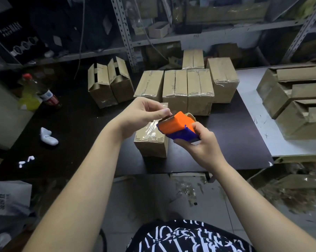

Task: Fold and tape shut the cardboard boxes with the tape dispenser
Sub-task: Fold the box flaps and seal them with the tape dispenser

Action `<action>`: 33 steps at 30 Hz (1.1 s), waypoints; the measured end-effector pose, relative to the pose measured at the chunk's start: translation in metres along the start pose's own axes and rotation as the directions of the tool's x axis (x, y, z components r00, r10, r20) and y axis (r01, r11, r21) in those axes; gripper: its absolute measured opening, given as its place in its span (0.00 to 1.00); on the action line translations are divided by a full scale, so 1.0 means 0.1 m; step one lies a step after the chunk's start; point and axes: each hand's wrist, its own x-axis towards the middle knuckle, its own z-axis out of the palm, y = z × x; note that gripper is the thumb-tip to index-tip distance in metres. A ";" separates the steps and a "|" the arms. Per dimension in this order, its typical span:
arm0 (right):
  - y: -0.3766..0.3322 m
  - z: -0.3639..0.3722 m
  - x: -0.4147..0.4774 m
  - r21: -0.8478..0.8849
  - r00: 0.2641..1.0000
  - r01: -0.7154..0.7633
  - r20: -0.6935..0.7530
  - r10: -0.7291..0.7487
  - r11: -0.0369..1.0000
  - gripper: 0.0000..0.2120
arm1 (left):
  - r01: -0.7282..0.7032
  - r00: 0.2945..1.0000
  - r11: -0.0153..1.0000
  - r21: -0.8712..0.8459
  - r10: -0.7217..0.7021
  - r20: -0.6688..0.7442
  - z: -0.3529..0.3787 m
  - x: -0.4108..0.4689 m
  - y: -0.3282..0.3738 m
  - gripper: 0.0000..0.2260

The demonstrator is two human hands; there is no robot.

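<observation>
The right hand (199, 142) is wrapped around the tape dispenser (179, 126), fingers curled under its blue plastic base and thumb lying along the side. The wrist is bent so the smooth, rounded orange hood tips up and to the left. A tan roll of tape peeks out behind the hood. The left hand (144, 113) comes in from the other side, palm down, with thumb and forefinger pinched together on the dark front lip of the dispenser. Whether a tape end sits between them is hard to see from here. The other fingers are loosely curled above. Both forearms are bare and reach out over the table.

Right under the hands stands a small cardboard box (151, 142), upright and closed, with glossy clear tape wrinkling across its top seam. It sits near the front of the dark table (72, 124).

Behind it is a tight row of taped boxes (174, 86), plain brown card with shiny strips down the middle seams, and more sit beyond them. To the left are two open boxes (102, 84), flaps standing up. On the pale surface (251, 106) at the right are bigger cartons (289, 91) with their flaps folded in.

Far left there is a yellowish bottle (29, 88) with a red cap, a cola bottle (50, 98) leaning beside it, and a crumpled white lump (48, 136). Perforated metal shelving (124, 33) rises at the back.
</observation>
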 end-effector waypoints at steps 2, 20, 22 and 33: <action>0.00 0.03 0.01 -0.057 1.000 0.026 -0.001 -0.026 0.998 0.24 | -0.015 1.000 1.000 0.028 0.015 -0.017 -0.01 -0.02 0.00 0.08; -0.01 0.33 0.03 -0.112 0.993 0.007 -0.113 -0.020 0.994 0.18 | -0.196 0.936 0.974 0.116 0.221 -0.275 0.00 0.09 -0.11 0.05; 0.05 0.28 0.00 -0.090 0.990 -0.076 -0.128 0.064 0.993 0.17 | -0.244 0.891 0.964 0.104 0.265 -0.368 -0.08 0.10 -0.08 0.05; 0.13 0.33 -0.04 -0.143 0.988 -0.136 -0.087 0.124 0.980 0.23 | -0.233 0.794 0.947 0.223 0.318 -0.519 -0.31 0.12 -0.08 0.06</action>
